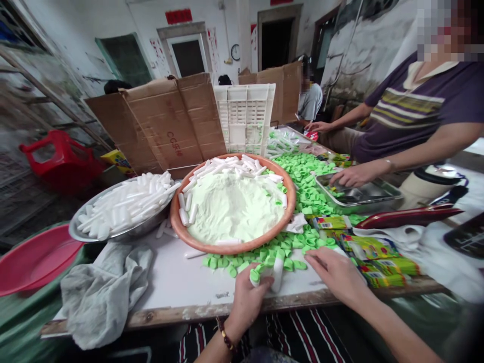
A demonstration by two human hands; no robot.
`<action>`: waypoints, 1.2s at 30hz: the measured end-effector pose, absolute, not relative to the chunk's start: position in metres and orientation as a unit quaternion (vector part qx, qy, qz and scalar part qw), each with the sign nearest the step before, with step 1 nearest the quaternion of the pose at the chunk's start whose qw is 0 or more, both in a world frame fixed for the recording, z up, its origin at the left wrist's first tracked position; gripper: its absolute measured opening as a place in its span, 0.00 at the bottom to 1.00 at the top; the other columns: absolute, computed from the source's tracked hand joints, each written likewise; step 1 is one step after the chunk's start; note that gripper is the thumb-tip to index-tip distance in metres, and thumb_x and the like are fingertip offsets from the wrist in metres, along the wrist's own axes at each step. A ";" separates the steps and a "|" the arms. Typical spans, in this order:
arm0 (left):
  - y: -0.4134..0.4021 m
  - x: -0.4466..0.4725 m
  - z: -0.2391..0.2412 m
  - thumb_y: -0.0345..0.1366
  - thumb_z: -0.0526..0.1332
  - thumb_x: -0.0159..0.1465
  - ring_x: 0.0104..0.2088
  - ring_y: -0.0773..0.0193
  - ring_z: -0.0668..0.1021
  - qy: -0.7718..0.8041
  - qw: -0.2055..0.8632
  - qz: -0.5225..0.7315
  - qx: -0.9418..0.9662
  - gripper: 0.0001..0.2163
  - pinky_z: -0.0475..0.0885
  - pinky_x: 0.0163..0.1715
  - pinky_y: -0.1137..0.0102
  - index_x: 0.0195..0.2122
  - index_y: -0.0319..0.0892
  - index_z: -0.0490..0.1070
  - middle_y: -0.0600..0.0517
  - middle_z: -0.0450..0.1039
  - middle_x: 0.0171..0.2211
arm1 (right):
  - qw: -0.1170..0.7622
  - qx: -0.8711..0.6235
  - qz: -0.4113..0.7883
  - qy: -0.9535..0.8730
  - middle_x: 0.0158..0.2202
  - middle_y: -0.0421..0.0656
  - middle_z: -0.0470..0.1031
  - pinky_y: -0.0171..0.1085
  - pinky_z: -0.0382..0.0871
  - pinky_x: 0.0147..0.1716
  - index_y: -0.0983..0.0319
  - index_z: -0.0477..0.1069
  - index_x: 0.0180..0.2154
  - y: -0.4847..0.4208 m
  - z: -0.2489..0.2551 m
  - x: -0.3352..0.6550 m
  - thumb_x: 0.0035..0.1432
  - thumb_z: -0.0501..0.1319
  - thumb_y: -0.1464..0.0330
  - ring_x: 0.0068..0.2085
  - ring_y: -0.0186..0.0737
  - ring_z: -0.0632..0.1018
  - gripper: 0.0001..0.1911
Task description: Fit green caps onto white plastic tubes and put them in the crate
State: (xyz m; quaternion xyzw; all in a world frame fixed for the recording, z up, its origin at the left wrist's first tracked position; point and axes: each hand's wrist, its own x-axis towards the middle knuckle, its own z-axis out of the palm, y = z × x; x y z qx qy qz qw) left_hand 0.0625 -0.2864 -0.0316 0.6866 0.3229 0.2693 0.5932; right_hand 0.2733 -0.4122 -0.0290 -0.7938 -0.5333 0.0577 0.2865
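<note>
In our left hand (pixel 247 307) we grip a white plastic tube (pixel 278 272) and a green cap (pixel 254 276), close to the front edge of the worktop (pixel 170 287). They look light and stiff but a little slippery, so we should hold the tube by its body. Our right hand (pixel 336 275) is open, just beside the loose green caps (pixel 291 252). Behind them, a clay basin (pixel 242 248) holds pale green powder (pixel 230 212).
</note>
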 end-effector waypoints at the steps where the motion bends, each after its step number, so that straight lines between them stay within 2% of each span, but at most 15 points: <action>1: -0.287 0.063 -0.032 0.33 0.64 0.56 0.34 0.59 0.74 0.321 0.594 0.270 0.687 0.05 0.66 0.38 0.69 0.33 0.39 0.75 0.52 0.76 0.32 | 0.280 -0.789 0.059 -0.543 0.36 0.45 0.75 0.40 0.69 0.39 0.60 0.73 0.40 -0.409 -0.028 0.273 0.66 0.52 0.62 0.38 0.41 0.76 0.14; 6: -0.287 0.063 -0.032 0.33 0.64 0.56 0.34 0.60 0.73 0.322 0.598 0.273 0.681 0.05 0.66 0.37 0.69 0.34 0.39 0.75 0.52 0.76 0.32 | 0.195 -0.787 0.034 -0.584 0.37 0.47 0.73 0.45 0.69 0.41 0.61 0.74 0.38 -0.387 -0.034 0.254 0.61 0.58 0.65 0.40 0.48 0.75 0.09; 11: -0.287 0.063 -0.030 0.31 0.64 0.56 0.32 0.61 0.73 0.332 0.592 0.271 0.682 0.03 0.66 0.36 0.70 0.31 0.38 0.75 0.53 0.75 0.29 | 0.250 -0.765 0.049 -0.591 0.39 0.45 0.72 0.43 0.68 0.43 0.60 0.72 0.36 -0.383 -0.048 0.249 0.59 0.58 0.70 0.42 0.45 0.74 0.04; 15: -0.287 0.064 -0.029 0.31 0.64 0.56 0.33 0.61 0.74 0.331 0.596 0.260 0.684 0.05 0.67 0.37 0.70 0.33 0.38 0.76 0.52 0.76 0.31 | 0.287 -0.768 0.045 -0.572 0.42 0.46 0.73 0.45 0.67 0.46 0.60 0.72 0.41 -0.389 -0.051 0.254 0.60 0.59 0.67 0.45 0.45 0.74 0.08; 21: -0.285 0.065 -0.032 0.34 0.65 0.56 0.34 0.60 0.74 0.346 0.577 0.256 0.694 0.06 0.67 0.38 0.69 0.34 0.39 0.76 0.52 0.77 0.31 | 0.229 -0.785 0.052 -0.573 0.40 0.46 0.74 0.46 0.65 0.44 0.61 0.74 0.42 -0.376 -0.038 0.238 0.64 0.56 0.67 0.44 0.46 0.73 0.10; 24: -0.285 0.064 -0.033 0.35 0.65 0.56 0.33 0.59 0.74 0.347 0.570 0.258 0.699 0.05 0.67 0.37 0.69 0.32 0.39 0.75 0.52 0.76 0.30 | 0.207 -0.797 0.043 -0.566 0.38 0.46 0.74 0.46 0.65 0.43 0.61 0.75 0.40 -0.369 -0.033 0.227 0.62 0.58 0.70 0.44 0.48 0.73 0.08; 29: -0.285 0.063 -0.031 0.36 0.64 0.57 0.33 0.59 0.74 0.348 0.565 0.253 0.704 0.06 0.67 0.37 0.68 0.32 0.39 0.75 0.52 0.76 0.30 | 0.215 -0.777 -0.007 -0.592 0.43 0.46 0.74 0.44 0.63 0.43 0.60 0.73 0.44 -0.392 -0.031 0.244 0.64 0.55 0.69 0.45 0.46 0.72 0.11; 31: -0.285 0.063 -0.032 0.36 0.64 0.56 0.33 0.59 0.74 0.344 0.569 0.252 0.704 0.06 0.67 0.37 0.69 0.32 0.39 0.75 0.53 0.76 0.30 | 0.191 -0.782 -0.060 -0.591 0.43 0.47 0.74 0.44 0.62 0.43 0.60 0.73 0.43 -0.410 -0.028 0.267 0.63 0.53 0.71 0.44 0.46 0.72 0.12; 36: -0.285 0.063 -0.035 0.36 0.63 0.57 0.34 0.59 0.74 0.333 0.575 0.253 0.703 0.06 0.67 0.37 0.69 0.32 0.39 0.74 0.52 0.75 0.31 | 0.030 -0.775 -0.127 -0.619 0.35 0.47 0.73 0.44 0.59 0.38 0.61 0.73 0.31 -0.435 -0.017 0.314 0.53 0.54 0.78 0.40 0.48 0.71 0.11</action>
